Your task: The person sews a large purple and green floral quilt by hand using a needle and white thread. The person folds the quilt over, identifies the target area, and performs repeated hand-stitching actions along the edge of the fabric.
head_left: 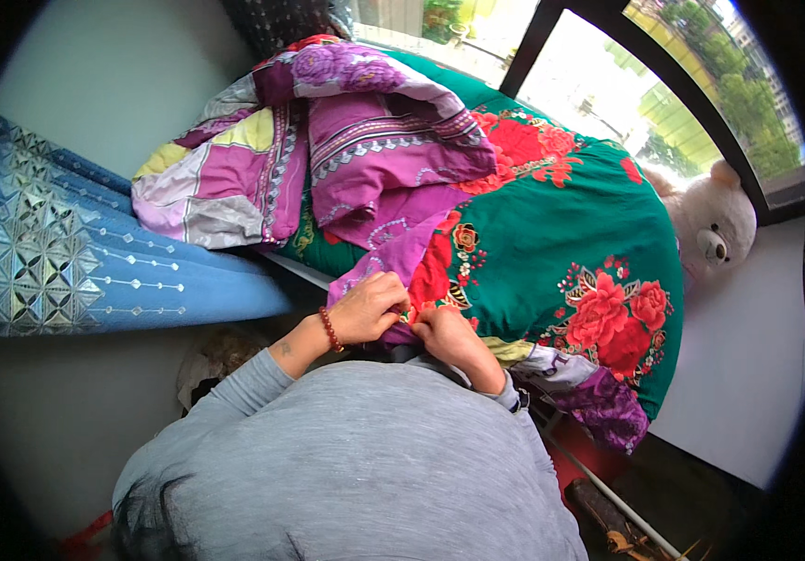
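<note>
Just in front of my body, my left hand, with a beaded bracelet at its wrist, has its fingers curled on the edge of fabric. Close to its right, my right hand pinches the same edge between thumb and finger. A green quilt with red flowers spreads beyond both hands. Over its left part lies a bunched purple patterned cover, one strip of which runs down to my left hand. A further piece of purple and white fabric hangs below the quilt at the right.
A blue patterned curtain hangs at the left. At the right a white teddy bear sits beside the window frame. Below the quilt's right part runs a thin pale metal bar. A pale wall stands at the back left.
</note>
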Tool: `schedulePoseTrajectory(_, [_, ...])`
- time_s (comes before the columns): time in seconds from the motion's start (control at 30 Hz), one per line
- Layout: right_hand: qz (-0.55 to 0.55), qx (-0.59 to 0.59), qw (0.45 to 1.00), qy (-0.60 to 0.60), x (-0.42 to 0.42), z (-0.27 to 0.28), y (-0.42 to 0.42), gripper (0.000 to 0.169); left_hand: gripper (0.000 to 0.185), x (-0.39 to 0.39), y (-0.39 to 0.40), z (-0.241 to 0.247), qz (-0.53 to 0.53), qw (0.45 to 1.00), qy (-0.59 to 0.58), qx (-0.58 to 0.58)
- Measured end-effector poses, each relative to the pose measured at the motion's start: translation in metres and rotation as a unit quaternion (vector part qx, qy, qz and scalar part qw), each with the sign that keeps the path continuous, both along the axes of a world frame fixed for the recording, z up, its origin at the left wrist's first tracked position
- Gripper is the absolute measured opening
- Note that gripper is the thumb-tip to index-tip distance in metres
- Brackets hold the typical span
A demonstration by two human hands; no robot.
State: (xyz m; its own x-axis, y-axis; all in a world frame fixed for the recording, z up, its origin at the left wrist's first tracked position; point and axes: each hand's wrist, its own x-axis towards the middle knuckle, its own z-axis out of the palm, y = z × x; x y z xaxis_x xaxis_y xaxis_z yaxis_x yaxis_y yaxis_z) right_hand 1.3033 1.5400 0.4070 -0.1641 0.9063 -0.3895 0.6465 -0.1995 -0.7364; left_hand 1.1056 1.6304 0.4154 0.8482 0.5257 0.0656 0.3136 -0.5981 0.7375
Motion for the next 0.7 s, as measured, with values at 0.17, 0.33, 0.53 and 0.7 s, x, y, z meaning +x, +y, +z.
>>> schedulePoseTrajectory(0.17, [0.033, 0.036, 0.998, -0.029, 0.002, -0.002, 0.001, 0.022, 0.021, -0.005, -0.009, 0.002, 0.039, 0.996, 0.009, 0.076])
schedulePoseTrajectory(0.33, [-0.054, -0.008, 0.984, 0.170, 0.003, -0.024, -0.004, 0.013, 0.019, -0.010, -0.009, -0.003, 0.038, 0.998, 0.018, 0.040])
schedulePoseTrajectory(0.53, [-0.203, -0.246, 0.891, 0.324, 0.013, -0.013, -0.001, 0.013, 0.016, -0.004, -0.008, -0.003, 0.035, 0.999, 0.002, 0.034])
schedulePoseTrajectory(0.7, [-0.207, -0.213, 0.885, 0.357, 0.011, 0.006, -0.005, 0.017, 0.014, 0.000, -0.016, 0.010, 0.056, 0.995, 0.042, 0.076])
